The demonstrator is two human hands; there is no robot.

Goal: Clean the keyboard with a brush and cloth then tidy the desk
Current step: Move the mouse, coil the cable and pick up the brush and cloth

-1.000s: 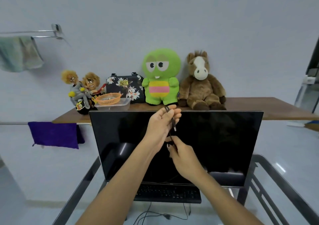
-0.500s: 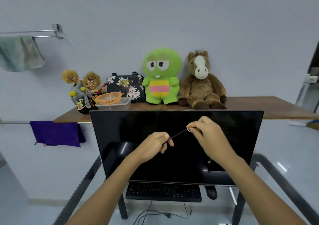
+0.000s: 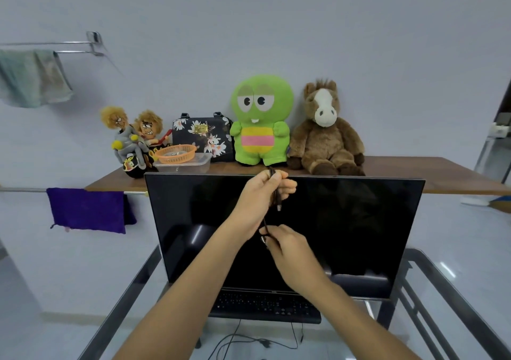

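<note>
A thin black cable (image 3: 276, 193) is pinched in the left hand (image 3: 260, 196) above and the right hand (image 3: 287, 245) below, apparently for coiling. The keyboard (image 3: 265, 305) lies below both grips.

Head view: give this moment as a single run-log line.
phase: tidying | left hand: holds folded black cable | right hand: pinches cable lower down | keyboard: under monitor, untouched

Home desk corner: monitor (image 3: 284, 229), keyboard (image 3: 264, 305), plush toys (image 3: 261, 119).
</note>
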